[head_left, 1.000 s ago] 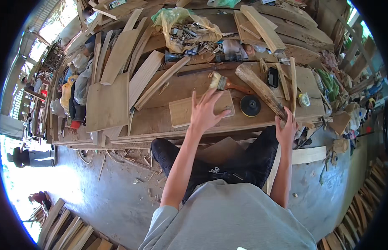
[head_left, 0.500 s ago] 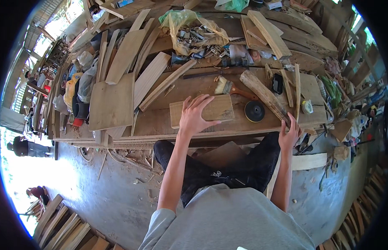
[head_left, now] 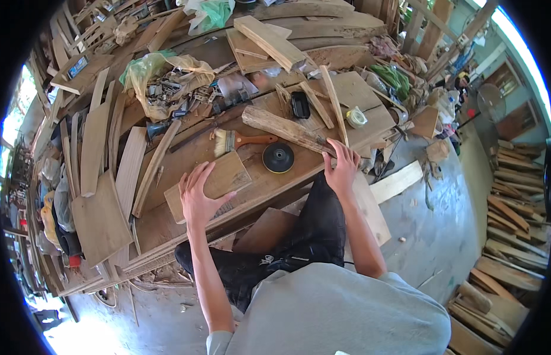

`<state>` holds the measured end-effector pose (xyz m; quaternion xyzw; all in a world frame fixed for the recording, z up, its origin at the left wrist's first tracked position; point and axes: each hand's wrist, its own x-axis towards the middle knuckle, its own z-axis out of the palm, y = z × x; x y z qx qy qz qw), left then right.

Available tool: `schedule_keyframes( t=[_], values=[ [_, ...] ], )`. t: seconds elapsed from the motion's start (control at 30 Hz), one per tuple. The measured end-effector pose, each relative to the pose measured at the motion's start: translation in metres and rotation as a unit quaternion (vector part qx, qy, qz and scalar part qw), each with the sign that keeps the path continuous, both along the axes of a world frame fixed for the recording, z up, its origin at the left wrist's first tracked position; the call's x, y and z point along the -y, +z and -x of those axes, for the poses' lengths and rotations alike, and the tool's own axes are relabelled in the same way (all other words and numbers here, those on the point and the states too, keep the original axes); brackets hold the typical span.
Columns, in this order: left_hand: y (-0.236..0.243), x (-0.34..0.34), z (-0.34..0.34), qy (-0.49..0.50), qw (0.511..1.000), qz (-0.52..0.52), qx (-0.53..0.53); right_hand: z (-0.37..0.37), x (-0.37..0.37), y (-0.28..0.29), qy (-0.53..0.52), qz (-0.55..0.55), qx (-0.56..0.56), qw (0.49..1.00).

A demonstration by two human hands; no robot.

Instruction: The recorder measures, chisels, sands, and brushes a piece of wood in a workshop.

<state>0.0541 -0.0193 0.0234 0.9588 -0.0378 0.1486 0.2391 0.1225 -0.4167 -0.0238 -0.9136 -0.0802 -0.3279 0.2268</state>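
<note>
A smooth rectangular wooden block (head_left: 232, 173) lies flat on the workbench (head_left: 269, 198). My left hand (head_left: 199, 192) is spread over the block's left part, thumb and fingers wide apart; whether the palm touches it I cannot tell. At the right, my right hand (head_left: 341, 167) has thumb and fingers on either side of the near end of a rough, bark-edged wooden stick (head_left: 281, 127). Between the hands sit a round black sanding pad (head_left: 278, 157) and a paintbrush (head_left: 243, 141) with pale bristles and a wooden handle.
Boards and strips (head_left: 103, 216) lean across the bench's left side. Beyond the brush, a plastic bag (head_left: 157, 83) spills metal parts. A black tray (head_left: 300, 105) and a roll of tape (head_left: 356, 117) lie past the stick. Stacked planks (head_left: 506, 254) cover the floor at right.
The whole view has swung to the right, so the bench now slants. My left hand has shifted toward the block's left end, fingers still spread. My right hand stays at the stick's end.
</note>
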Motion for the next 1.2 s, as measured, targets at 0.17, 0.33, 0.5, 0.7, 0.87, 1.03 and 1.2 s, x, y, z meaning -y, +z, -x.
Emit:
schedule_keyframes(
  t=[0.17, 0.33, 0.5, 0.7, 0.87, 1.03, 1.2],
  values=[
    [-0.004, -0.001, -0.001, 0.012, 1.000, -0.006, -0.011, 0.000, -0.004, 0.002, -0.008, -0.015, -0.023, 1.000],
    [-0.006, -0.004, -0.001, 0.005, 1.000, -0.004, 0.009, -0.041, 0.028, 0.007, -0.053, -0.137, 0.064, 0.987],
    [-0.007, -0.004, -0.001, 0.013, 1.000, -0.005, 0.014, -0.119, 0.102, -0.003, -0.188, -0.020, -0.124, 0.974],
    [-0.012, -0.007, -0.001, 0.010, 1.000, 0.008, 0.020, -0.132, 0.106, 0.013, -0.093, -0.036, -0.163, 0.982],
    [-0.009, 0.030, -0.004, 0.105, 0.988, 0.077, 0.080, -0.070, 0.012, 0.059, 0.028, -0.306, -0.135, 0.942],
    [-0.013, 0.114, -0.008, 0.056, 0.827, 0.559, 0.022, 0.002, -0.118, 0.051, 0.302, -0.502, -0.236, 0.775],
    [-0.023, 0.100, 0.010, -0.002, 0.707, 0.707, 0.004, 0.047, -0.184, 0.047, 0.291, -0.549, -0.290, 0.728]
  ],
)
